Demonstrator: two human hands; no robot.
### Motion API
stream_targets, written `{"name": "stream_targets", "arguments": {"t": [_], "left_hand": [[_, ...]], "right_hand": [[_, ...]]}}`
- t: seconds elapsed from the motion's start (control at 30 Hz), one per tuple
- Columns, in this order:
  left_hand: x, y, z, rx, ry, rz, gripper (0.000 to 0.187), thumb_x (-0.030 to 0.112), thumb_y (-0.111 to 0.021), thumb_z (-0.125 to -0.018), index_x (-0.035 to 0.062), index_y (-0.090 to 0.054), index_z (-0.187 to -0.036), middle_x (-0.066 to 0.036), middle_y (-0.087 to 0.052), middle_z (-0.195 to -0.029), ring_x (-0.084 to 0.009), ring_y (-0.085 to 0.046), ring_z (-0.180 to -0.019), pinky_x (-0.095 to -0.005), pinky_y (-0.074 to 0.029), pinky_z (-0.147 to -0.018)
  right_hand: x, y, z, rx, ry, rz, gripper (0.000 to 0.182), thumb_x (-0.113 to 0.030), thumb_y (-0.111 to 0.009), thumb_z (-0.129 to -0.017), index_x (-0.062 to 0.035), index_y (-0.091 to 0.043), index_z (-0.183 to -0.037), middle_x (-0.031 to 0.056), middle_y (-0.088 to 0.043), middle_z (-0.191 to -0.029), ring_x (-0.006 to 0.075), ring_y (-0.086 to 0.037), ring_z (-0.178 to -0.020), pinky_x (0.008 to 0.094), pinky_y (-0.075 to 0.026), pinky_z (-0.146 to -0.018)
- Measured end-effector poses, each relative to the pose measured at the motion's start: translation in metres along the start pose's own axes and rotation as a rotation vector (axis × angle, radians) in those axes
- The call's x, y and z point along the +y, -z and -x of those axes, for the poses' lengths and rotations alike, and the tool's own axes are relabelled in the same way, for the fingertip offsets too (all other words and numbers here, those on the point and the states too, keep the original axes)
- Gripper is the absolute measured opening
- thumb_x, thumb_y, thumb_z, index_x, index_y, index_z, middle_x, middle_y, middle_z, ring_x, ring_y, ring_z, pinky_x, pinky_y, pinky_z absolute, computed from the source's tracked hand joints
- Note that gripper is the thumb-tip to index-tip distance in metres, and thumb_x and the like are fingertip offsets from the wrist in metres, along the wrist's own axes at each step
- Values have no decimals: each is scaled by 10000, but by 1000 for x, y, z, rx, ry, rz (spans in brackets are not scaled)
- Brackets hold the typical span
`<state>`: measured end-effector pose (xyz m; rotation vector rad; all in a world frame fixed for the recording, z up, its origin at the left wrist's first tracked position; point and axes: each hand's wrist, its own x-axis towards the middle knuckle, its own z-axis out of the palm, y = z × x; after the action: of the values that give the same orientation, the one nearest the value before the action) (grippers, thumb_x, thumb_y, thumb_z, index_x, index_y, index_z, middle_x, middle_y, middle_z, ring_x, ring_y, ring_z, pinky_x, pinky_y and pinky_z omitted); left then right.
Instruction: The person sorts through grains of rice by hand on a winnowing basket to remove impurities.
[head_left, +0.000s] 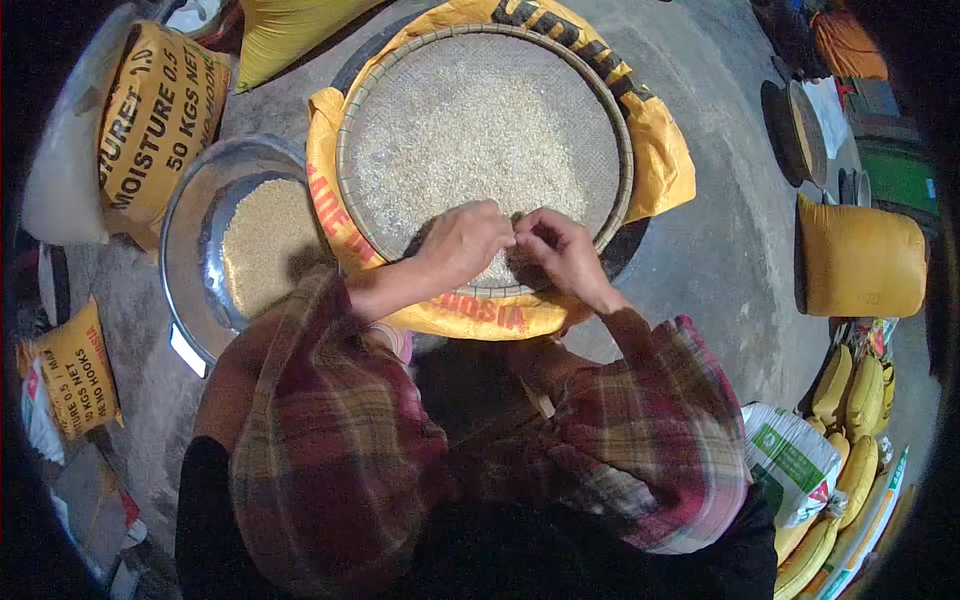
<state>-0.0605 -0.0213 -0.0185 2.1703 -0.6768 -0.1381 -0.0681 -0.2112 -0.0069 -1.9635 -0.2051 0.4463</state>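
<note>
A round woven sieve (pixel 626 150) with a bound rim rests over an opened yellow sack (pixel 662 165). Pale broken grains (pixel 480 125) are spread across its mesh, thickest around the middle. My left hand (pixel 466 242) is closed over the near part of the sieve, fingers curled with the back of the hand up. Close beside it, my right hand (pixel 560 252) has thumb and fingertips pinched together. The fingertips of both hands nearly meet just above the grain. Whatever lies between them is too small or hidden to make out.
A shiny metal basin (pixel 178 200) holding tan grain (pixel 262 240) stands close on the left. Printed sacks (pixel 160 120) lie beyond it. To the right are a stuffed yellow sack (pixel 862 258), a white-green bag (pixel 795 455), banana-like yellow bundles (pixel 862 395) and a round pan (pixel 805 130).
</note>
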Motion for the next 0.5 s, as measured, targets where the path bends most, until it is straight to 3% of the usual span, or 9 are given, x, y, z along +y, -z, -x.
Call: {"name": "stream_targets", "arguments": {"t": [0.03, 0.1, 0.17, 0.23, 0.27, 0.33, 0.37, 0.43, 0.5], "left_hand": [[2, 5, 0, 4, -1, -2, 132, 174, -627, -793, 44, -633, -813, -128, -546, -770, -317, -554, -720, -407, -448, -624], [3, 18, 0, 88, 119, 70, 123, 170, -621, -798, 50, -648, -804, -127, -539, -720, -314, -547, -694, -395, -440, -611], [1, 26, 1, 124, 130, 53, 140, 178, -640, -792, 38, -652, -791, -127, -557, -693, -285, -551, -650, -361, -437, -590], [-2, 27, 3, 118, 315, 196, 157, 183, -662, -789, 27, -649, -802, -95, -583, -696, -210, -548, -602, -328, -427, -567], [-4, 28, 3, 114, 313, 194, 157, 183, -662, -789, 27, -649, -802, -95, -583, -696, -210, -548, -602, -328, -427, -567], [-7, 31, 3, 34, 528, 334, 166, 182, -673, -796, 21, -653, -832, -39, -595, -680, -111, -522, -586, -268, -413, -542], [-11, 32, 2, 26, 526, 334, 166, 182, -673, -796, 21, -653, -832, -39, -595, -680, -111, -522, -586, -268, -413, -542], [-16, 32, 1, 13, 634, 618, 165, 179, -654, -819, 25, -658, -877, 6, -581, -667, -50, -490, -589, -211, -396, -536], [-14, 34, -3, 11, 647, 747, 160, 178, -651, -823, 28, -655, -879, 10, -579, -667, -38, -480, -588, -195, -389, -540]], "right_hand": [[-7, 0, 3, -1, 4, 2, 101, -45, -600, -826, -28, -573, -922, 58, -585, -785, 144, -559, -714, 282, -464, -669], [-20, -4, 6, -94, 227, 312, 147, -63, -599, -809, -33, -580, -951, 130, -575, -842, 272, -584, -767, 347, -472, -680], [-11, -18, 4, -110, 292, 298, 165, -83, -588, -808, -41, -587, -968, 164, -557, -877, 347, -560, -801, 390, -467, -686], [-11, -17, 1, -126, 279, 357, 144, -81, -577, -811, -28, -578, -946, 162, -554, -879, 343, -556, -784, 396, -461, -680], [-13, -14, -1, -87, 263, 336, 130, -83, -579, -812, -24, -572, -928, 163, -553, -865, 342, -556, -779, 395, -460, -674], [-9, -8, -7, 52, 268, 303, 103, -85, -585, -814, -12, -557, -881, 162, -552, -821, 333, -558, -776, 387, -456, -654], [-5, 0, -10, 58, 263, 301, 103, -85, -585, -814, -12, -557, -881, 162, -552, -821, 333, -558, -776, 387, -456, -654], [2, 15, -17, 201, 135, 333, 109, -89, -596, -811, -20, -566, -890, 155, -554, -805, 322, -562, -767, 377, -458, -651], [1, 20, -29, 208, 185, 364, 114, -90, -600, -809, -28, -572, -900, 152, -556, -807, 319, -563, -757, 375, -459, -649]]}}
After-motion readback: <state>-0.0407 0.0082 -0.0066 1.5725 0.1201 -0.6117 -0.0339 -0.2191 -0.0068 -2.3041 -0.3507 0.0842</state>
